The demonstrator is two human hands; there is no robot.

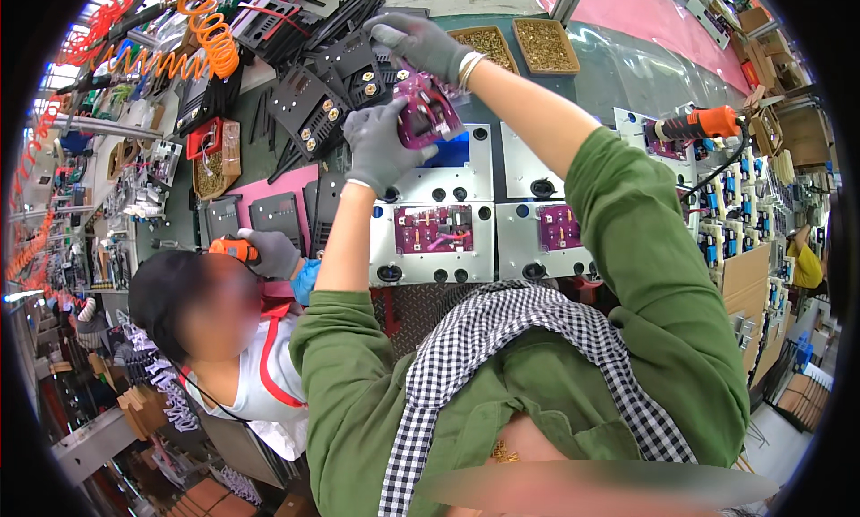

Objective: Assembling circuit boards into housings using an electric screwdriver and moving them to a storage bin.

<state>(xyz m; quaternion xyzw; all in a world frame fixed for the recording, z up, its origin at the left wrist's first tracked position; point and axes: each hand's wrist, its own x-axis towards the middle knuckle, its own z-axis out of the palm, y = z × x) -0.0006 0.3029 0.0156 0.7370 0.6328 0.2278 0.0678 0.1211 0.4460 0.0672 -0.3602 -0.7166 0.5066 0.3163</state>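
Note:
My left hand point(381, 145), in a grey glove, is closed on a purple circuit board point(430, 114) and holds it tilted above a metal plate point(461, 181). Beyond the board, my right hand point(421, 47), also gloved, reaches over a pile of black panels point(313, 105) with its fingers stretched to the left. Whether those fingertips touch a panel is hard to make out. Nearer to me, a second purple board point(434, 228) lies on a metal plate, and another purple board point(560, 228) sits on the plate to its right.
Two trays of small brass parts, one a brown tray point(546, 47), stand at the back. An orange-ended power screwdriver point(699, 124) lies at the right. On the left, a co-worker's gloved hand point(273, 253) holds an orange tool point(235, 250). Orange coiled hoses point(210, 42) hang at upper left.

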